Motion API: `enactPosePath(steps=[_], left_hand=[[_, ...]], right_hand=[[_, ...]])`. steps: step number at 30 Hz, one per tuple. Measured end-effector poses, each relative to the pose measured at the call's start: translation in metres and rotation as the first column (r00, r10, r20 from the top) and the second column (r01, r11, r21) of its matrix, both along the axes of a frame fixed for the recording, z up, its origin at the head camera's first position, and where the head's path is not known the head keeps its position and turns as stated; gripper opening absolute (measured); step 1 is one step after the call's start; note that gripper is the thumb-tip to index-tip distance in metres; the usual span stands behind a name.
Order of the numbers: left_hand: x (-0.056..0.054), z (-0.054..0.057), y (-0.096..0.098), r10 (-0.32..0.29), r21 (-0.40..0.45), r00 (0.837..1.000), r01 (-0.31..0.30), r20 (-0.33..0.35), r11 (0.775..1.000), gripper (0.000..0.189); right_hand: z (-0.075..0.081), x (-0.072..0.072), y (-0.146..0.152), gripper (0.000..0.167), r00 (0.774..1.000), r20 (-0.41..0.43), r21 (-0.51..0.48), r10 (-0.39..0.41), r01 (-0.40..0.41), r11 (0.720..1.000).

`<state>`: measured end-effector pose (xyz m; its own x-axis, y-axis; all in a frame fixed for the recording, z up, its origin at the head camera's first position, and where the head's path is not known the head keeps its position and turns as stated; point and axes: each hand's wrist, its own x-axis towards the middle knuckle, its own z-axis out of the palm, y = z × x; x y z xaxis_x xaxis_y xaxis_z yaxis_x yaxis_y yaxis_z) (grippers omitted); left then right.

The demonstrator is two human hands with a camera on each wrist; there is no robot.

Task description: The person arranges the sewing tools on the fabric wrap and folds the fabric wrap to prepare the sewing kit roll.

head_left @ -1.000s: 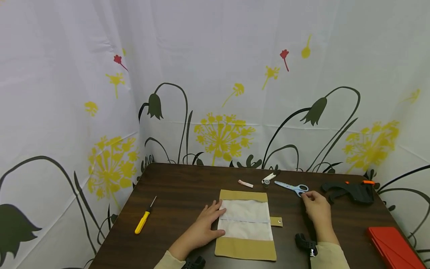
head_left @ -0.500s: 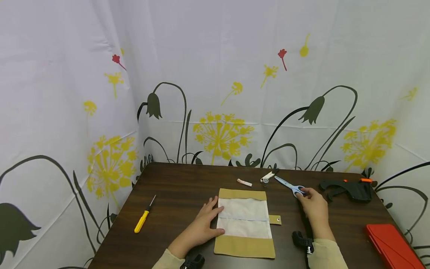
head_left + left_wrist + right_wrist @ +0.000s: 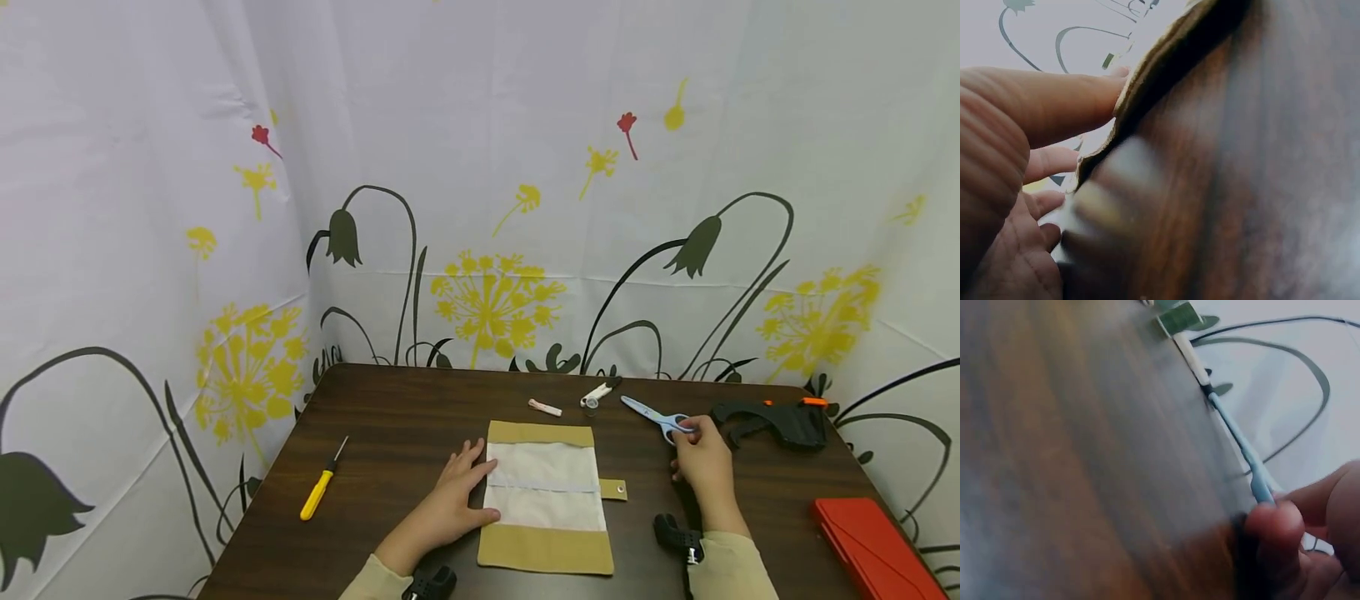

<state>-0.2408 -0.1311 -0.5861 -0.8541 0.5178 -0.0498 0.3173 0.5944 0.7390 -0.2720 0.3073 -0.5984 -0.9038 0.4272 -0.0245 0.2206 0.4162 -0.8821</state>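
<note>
An unfolded fabric case point(image 3: 546, 550), mustard with a white middle and a snap tab on its right, lies flat on the table. My left hand point(image 3: 448, 504) rests at its left edge with fingers spread. In the left wrist view the thumb point(image 3: 1075, 106) touches the fabric edge. To the right, my right hand point(image 3: 703, 458) pinches a handle loop of light blue scissors point(image 3: 647, 413), whose blades point toward the back left. The right wrist view shows the scissors point(image 3: 1241, 447) edge-on, with finger and thumb at the handle; part of the loop is hidden.
A yellow-handled screwdriver point(image 3: 318, 493) lies at left. Behind the case are a small pale pinkish stick point(image 3: 545, 407) and a white-and-black object point(image 3: 598, 393) beside a small clear roll point(image 3: 591, 406). A black clamp-like tool point(image 3: 787, 423) and a red case point(image 3: 873, 550) lie at right.
The right hand has taken hold of the scissors handle. The scissors shifted slightly left, then slightly right. The left hand stays at the case's edge.
</note>
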Motion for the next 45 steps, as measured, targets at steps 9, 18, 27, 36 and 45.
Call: enactPosePath(steps=[9,18,27,36,45], left_hand=[[-0.004,-0.002,-0.006,-0.041,-0.024,0.998,0.039,-0.05,0.999,0.085],[-0.007,-0.002,-0.01,-0.016,-0.034,0.999,0.015,-0.028,0.999,0.091],[-0.007,-0.004,-0.008,-0.04,-0.032,0.996,0.038,-0.077,0.999,0.085],[-0.007,-0.003,-0.004,-0.046,-0.038,0.996,0.043,-0.082,0.998,0.082],[-0.004,-0.004,-0.001,-0.036,0.021,0.996,0.038,-0.084,0.999,0.05]], right_hand=[[0.003,-0.006,-0.007,0.031,0.956,-0.24,-0.602,-0.168,-0.011,0.798],[0.005,-0.009,-0.027,0.022,0.875,-0.477,-0.792,-0.087,-0.385,0.474],[0.006,-0.008,-0.086,0.032,0.885,-0.444,-0.79,0.142,-0.461,0.404],[0.027,-0.012,-0.134,0.03,0.888,-0.415,-0.85,0.196,-0.456,0.264],[-0.004,-0.017,-0.164,0.041,0.887,-0.387,-0.843,0.252,-0.451,0.294]])
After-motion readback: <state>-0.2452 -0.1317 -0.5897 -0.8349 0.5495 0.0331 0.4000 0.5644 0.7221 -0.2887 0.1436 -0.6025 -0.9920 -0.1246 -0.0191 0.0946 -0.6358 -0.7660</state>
